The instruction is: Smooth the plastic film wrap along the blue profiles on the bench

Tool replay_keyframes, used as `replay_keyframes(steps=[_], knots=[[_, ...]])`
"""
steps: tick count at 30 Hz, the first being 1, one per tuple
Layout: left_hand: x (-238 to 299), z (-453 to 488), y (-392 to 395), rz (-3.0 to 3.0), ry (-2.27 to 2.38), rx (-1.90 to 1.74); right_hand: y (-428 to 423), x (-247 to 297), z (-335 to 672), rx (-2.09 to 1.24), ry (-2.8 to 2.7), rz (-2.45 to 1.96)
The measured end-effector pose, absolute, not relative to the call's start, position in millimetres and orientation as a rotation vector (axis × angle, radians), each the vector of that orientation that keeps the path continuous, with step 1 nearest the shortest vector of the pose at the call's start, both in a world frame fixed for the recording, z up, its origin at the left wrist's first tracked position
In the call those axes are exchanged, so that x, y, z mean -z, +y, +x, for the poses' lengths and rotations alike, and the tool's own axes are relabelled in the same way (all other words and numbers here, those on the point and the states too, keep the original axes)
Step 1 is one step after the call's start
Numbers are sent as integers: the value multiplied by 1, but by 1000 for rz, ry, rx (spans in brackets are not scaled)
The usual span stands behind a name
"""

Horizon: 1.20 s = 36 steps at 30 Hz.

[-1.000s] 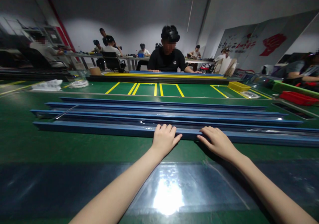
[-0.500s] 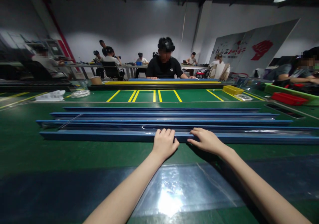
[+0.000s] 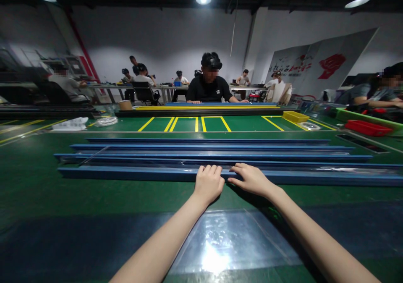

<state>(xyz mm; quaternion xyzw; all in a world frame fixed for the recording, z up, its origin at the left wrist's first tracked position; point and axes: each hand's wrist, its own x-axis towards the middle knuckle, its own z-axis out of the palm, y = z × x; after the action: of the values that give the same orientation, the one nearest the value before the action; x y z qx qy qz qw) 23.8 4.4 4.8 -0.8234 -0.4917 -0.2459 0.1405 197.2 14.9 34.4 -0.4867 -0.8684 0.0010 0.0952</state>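
The nearest long blue channel (image 3: 126, 173) lies across the table in front of me, with shiny clear film (image 3: 327, 169) along part of its inside. My left hand (image 3: 209, 184) is closed over its near wall, fingers curled across the top edge. Just to the right, my right hand (image 3: 250, 179) holds the same wall, its fingers over the top and its thumb on the near side. A narrow gap separates the two hands. Behind this channel, more blue channels (image 3: 208, 147) lie parallel to it.
Clear plastic sheet (image 3: 267, 241) lies on the green table (image 3: 126, 197) under my forearms. A yellow tray (image 3: 295, 116), a red tray (image 3: 367, 127) and a dark flat phone-like slab (image 3: 362, 143) are at the right. Across the table sits a co-worker (image 3: 209, 85) behind yellow and black strips.
My right hand has slid slightly left along the channel, closer to my left hand. The left hand keeps its hold. The whole view has shifted a little.
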Motion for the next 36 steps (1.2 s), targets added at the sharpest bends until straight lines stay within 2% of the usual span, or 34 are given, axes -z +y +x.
replay_keyframes(steps=[4, 17, 30, 36], knots=[[-6, 24, 4, -2377, -1422, 712, 12, -34, 204, -21, -2473, -1348], [-4, 23, 3, -2303, -1413, 785, 8, -40, 206, 341, -2547, -1332], [-2, 22, 5, -2295, -1393, 779, 4, -42, 274, 361, -2407, -1620], [-2, 22, 6, -2292, -1412, 716, 3, -40, 273, 325, -2448, -1536]])
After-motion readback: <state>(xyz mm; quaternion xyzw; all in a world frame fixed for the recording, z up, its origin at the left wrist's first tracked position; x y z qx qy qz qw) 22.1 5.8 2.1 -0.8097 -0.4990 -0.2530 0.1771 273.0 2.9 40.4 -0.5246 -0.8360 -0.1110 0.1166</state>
